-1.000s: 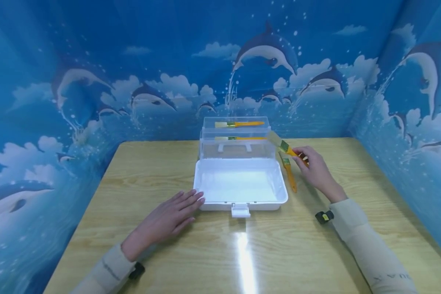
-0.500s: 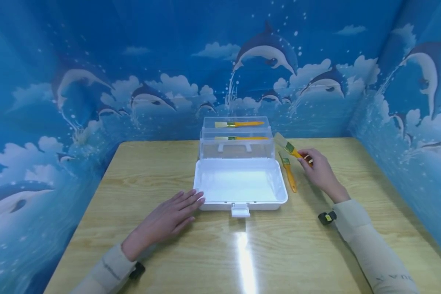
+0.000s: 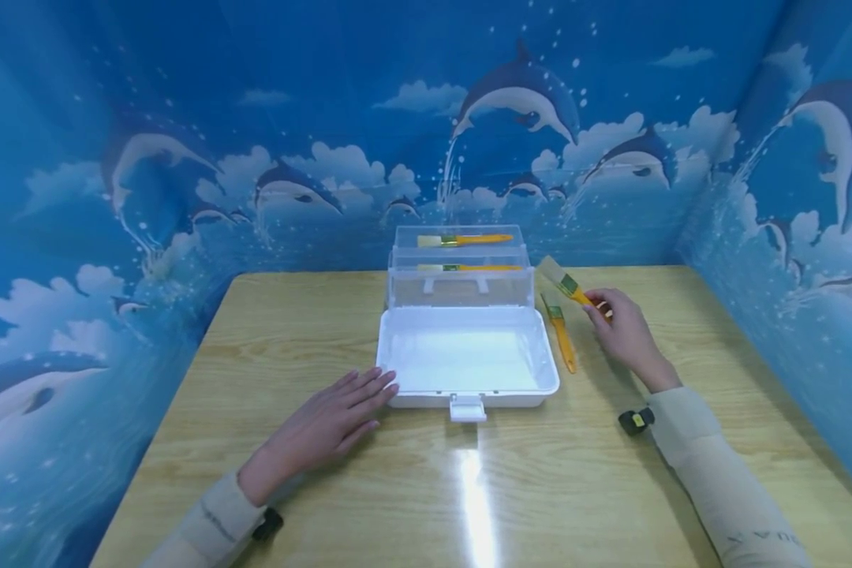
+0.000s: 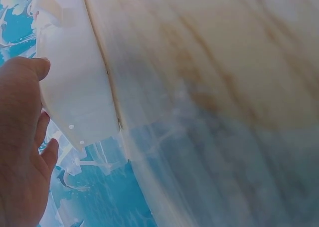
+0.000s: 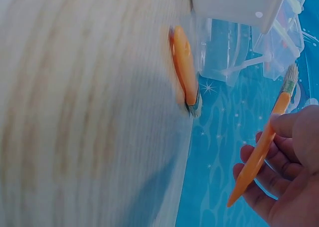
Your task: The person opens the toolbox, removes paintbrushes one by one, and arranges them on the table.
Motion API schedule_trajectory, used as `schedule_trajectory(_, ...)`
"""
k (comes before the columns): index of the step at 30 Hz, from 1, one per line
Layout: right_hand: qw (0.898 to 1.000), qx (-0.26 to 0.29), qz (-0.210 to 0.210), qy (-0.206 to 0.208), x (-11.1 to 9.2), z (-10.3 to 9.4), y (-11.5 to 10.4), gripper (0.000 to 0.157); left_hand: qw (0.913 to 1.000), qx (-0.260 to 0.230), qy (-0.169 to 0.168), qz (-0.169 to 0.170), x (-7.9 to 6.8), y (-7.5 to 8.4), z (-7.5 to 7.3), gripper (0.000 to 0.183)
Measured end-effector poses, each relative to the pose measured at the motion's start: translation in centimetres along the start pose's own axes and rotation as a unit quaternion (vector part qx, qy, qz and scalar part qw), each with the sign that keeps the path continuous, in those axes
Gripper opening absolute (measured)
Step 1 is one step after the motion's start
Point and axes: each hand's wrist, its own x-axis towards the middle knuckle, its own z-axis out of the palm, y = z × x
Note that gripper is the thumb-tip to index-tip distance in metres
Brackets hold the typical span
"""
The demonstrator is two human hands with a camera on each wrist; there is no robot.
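A white plastic box [image 3: 468,401] stands mid-table with its lid raised and clear trays [image 3: 426,298] lifted behind it. Two flat paintbrushes lie in those trays, an upper paintbrush [image 3: 479,239] and a lower paintbrush [image 3: 490,267]. My left hand [image 3: 330,422] lies with straight fingers at the box's front left corner. To the right of the box, my right hand [image 3: 628,335] pinches a paintbrush [image 3: 575,293] by its orange handle, pale bristles pointing up and left. On the table between box and hand lies another paintbrush [image 3: 562,339]. The right wrist view shows the held handle between thumb and fingers.
The wood-grain table [image 3: 312,331] ends at a blue dolphin-print curtain [image 3: 312,118] at the back and sides. A white latch [image 3: 467,409] hangs down from the box's front. Black wrist cameras are worn under both cuffs.
My right hand has moved a little to the right with its paintbrush, away from the trays. The left hand keeps its place at the box corner.
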Motion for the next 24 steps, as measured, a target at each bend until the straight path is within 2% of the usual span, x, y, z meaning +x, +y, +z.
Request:
schedule_trajectory(11,1.0,-0.011,0.019,0.003,-0.2,-0.1,0.7,0.028,0.9997,-0.007,-0.018,-0.014,0.0,0.0,0.0,0.058)
schedule_trajectory(24,0.996,-0.031,0.081,-0.026,-0.3,-0.3,1.7,0.033,0.9998,-0.014,-0.013,-0.01,0.0,-0.1,0.1,0.059)
